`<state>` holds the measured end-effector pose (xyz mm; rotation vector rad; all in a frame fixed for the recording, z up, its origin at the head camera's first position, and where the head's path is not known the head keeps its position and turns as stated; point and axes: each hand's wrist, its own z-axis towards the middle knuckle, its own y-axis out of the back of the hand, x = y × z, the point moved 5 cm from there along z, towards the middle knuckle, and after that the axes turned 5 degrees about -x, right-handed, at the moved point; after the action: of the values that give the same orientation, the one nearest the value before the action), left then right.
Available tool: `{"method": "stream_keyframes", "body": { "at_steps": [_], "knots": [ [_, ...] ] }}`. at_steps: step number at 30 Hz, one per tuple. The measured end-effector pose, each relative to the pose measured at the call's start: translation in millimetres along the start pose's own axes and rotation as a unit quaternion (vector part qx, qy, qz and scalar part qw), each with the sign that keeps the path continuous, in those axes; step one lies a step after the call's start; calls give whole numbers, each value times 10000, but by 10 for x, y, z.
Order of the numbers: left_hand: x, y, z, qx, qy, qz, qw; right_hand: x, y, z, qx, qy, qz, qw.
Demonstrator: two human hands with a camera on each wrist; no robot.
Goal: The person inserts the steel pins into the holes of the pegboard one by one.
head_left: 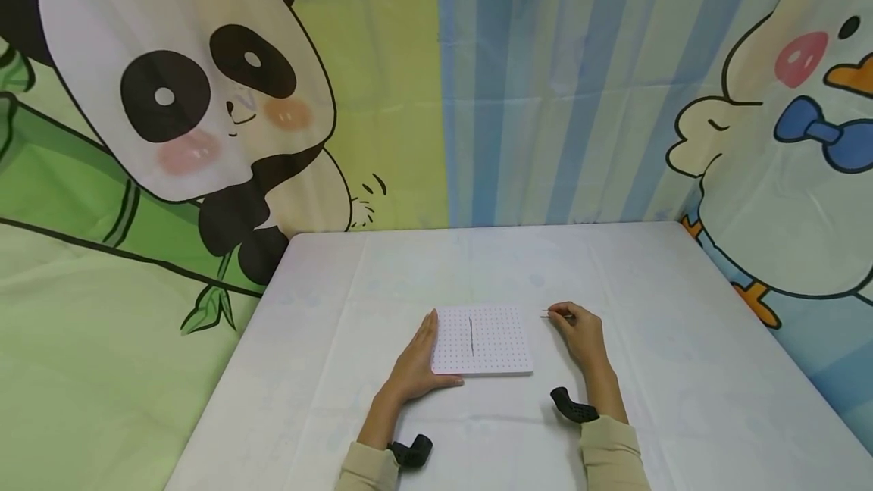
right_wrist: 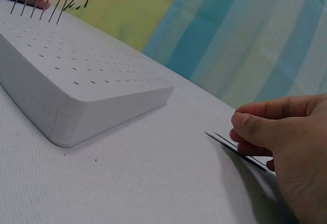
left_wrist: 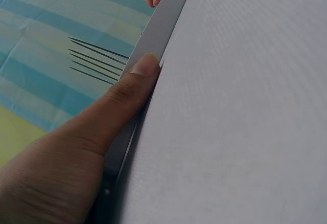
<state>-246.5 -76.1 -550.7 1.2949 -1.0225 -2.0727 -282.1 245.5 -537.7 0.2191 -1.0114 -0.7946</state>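
A white block [head_left: 505, 343] with a grid of small holes lies flat on the table. Several thin dark needles [right_wrist: 51, 9] stand upright in a row in its holes. My left hand [head_left: 414, 366] rests against the block, fingers straight along its left side; in the left wrist view the thumb [left_wrist: 122, 91] presses the near edge. To the right of the block, my right hand [head_left: 580, 332] is low over the table, thumb and forefinger tips together. Thin needles [right_wrist: 230, 146] point out from under those fingertips toward the block, one of them dark; their far ends are hidden by the hand.
A white cloth covers the table [head_left: 327, 400]. Behind it hang printed curtains, one with a panda [head_left: 204, 97], one with a white duck [head_left: 777, 195]. Dark wrist straps [head_left: 574, 406] sit at both sleeves.
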Motion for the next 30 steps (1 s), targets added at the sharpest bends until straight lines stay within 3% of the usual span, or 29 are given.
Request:
{"method": "stream_keyframes", "body": {
  "at_steps": [15,23,30],
  "knots": [
    [8,-15,-13,-8,-44,17,10000,-12,-15,-41,143,-68,-65,9999],
    [10,-24,-18,12,-7,56,10000,-37,52,-36,-97,-19,-105,9999],
    [7,-19,-11,-98,-97,99,9999,-59,54,-30,-73,-110,-83,9999]
  ]
}}
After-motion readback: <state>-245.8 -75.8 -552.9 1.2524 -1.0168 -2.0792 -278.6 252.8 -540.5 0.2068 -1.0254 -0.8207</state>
